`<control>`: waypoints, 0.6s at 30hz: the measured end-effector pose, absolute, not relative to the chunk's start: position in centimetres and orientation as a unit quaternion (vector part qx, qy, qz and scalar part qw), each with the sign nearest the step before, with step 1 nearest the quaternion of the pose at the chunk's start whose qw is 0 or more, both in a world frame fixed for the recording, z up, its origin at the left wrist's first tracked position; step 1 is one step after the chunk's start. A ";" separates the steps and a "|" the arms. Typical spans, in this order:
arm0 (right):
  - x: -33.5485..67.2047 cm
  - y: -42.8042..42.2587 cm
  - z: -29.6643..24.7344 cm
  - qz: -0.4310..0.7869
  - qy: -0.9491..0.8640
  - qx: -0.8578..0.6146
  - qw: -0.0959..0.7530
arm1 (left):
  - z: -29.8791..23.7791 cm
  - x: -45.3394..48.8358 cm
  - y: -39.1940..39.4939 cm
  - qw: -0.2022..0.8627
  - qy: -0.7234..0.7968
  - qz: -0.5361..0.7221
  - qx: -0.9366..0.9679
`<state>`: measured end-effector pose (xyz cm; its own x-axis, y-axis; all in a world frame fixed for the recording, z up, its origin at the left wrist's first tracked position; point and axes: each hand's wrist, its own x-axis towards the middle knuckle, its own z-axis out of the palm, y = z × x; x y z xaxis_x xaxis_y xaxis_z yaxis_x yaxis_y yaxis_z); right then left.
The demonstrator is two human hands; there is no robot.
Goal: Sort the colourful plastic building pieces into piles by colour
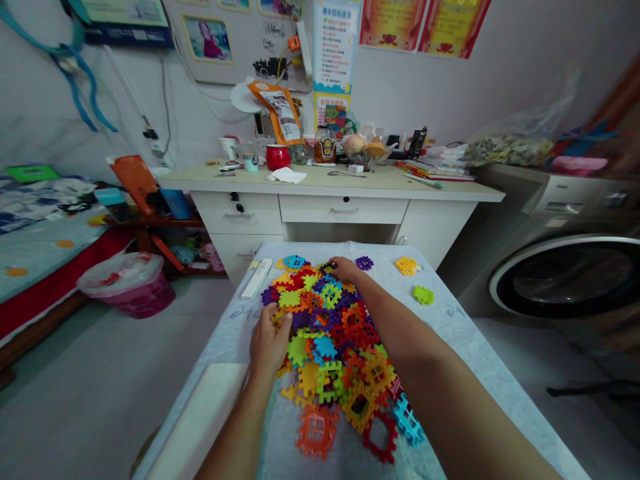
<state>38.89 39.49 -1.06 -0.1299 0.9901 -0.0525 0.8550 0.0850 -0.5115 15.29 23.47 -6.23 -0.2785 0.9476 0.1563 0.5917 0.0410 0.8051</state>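
A washing machine (565, 273) is seen at the right of the room and a bed (45, 247) at the left, with a white desk (320, 179) set against the far wall between them. In front of the desk a narrow table (465, 333) is covered with a pale cloth.

Most of the table's middle is taken up by a pile of interlocking plastic tiles (330, 333) in red, orange, yellow, green, blue and purple, heaped loosely from the far end of the cloth towards the near edge.

The right hand (345, 268) is stretched across the pile to its far end, palm down and fingers curled over the tiles there. Whether a tile is pinched cannot be told.

The left hand (270, 340) is laid palm down on the pile's left edge, with the thumb resting against an orange tile. Its fingers are hidden against the pieces, so its grip cannot be told either.

A pink waste bin (127, 283) lined with a bag is placed on the floor by the bed.

An orange tile (317, 431) lies at the near end of the pile. Apart from the heap, on the far right of the cloth, a yellow tile (407, 266), a green tile (423, 294) and a purple tile (365, 263) lie singly. The purple one is just beside the right hand.
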 end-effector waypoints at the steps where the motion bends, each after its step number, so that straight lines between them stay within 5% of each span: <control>1: 38.9 39.4 -1.1 0.217 -0.716 -0.644 0.162 | -6.2 15.3 23.5 0.220 0.687 0.408 0.559; 18: 46.4 38.5 -1.7 0.324 -0.423 -0.698 0.479 | -5.6 15.5 23.2 0.221 0.691 0.392 0.565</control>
